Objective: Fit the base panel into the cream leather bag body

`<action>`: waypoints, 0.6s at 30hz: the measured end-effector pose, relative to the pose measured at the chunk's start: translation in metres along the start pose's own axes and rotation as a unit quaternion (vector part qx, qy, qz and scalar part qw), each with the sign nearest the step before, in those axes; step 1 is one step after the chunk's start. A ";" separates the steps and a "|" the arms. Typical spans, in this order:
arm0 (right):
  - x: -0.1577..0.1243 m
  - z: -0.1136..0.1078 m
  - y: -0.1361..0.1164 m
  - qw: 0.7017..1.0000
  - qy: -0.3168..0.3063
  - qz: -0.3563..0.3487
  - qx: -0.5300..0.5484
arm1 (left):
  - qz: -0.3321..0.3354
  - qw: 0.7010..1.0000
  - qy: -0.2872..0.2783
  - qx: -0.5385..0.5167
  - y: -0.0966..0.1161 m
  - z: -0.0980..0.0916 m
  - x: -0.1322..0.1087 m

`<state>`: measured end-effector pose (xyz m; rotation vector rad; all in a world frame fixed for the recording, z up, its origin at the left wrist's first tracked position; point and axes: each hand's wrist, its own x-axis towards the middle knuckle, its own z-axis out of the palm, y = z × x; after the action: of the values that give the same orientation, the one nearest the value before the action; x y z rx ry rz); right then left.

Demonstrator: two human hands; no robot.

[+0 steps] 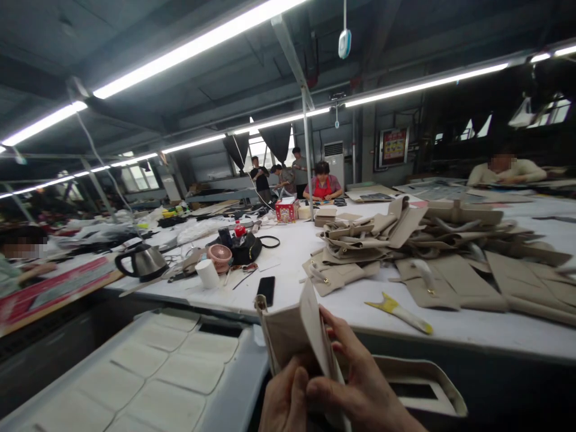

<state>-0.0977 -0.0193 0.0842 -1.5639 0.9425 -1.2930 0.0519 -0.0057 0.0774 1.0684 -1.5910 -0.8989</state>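
Observation:
Both hands hold a beige bag piece [285, 330], raised in front of the table edge with its mouth spread apart. My left hand [285, 396] is closed at the lower front of the piece, its fingers partly inside the opening. Against the right panel, my right hand [355, 378] grips with the thumb in front and the fingers behind. Just past the piece, a black phone [266, 291] lies on the white table [288, 261]. Under my right forearm is a beige frame-shaped piece [432, 384] with a dark opening.
Beige bag pieces [445, 240] are heaped at the right, with a yellow-and-white tool [399, 312] before them. A tray of pale panels [153, 372] stands at lower left. A kettle [143, 261], pink fan [219, 257] and white roll [207, 274] stand on the table. Co-workers sit around.

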 end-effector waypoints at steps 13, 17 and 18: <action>-0.015 -0.137 -0.007 0.957 0.179 -0.045 -0.225 | 0.158 0.978 0.057 0.122 0.021 0.044 0.051; -0.003 -0.135 0.010 0.939 0.194 -0.087 -0.269 | 0.077 0.994 -0.067 -0.029 0.008 0.056 0.074; 0.000 -0.135 0.013 0.941 0.187 -0.090 -0.269 | 0.063 0.995 -0.062 -0.049 0.004 0.058 0.077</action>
<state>-0.2306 -0.0445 0.0827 -1.8825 1.5190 -1.5855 -0.0149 -0.0737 0.0912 0.8475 -1.6787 -0.9632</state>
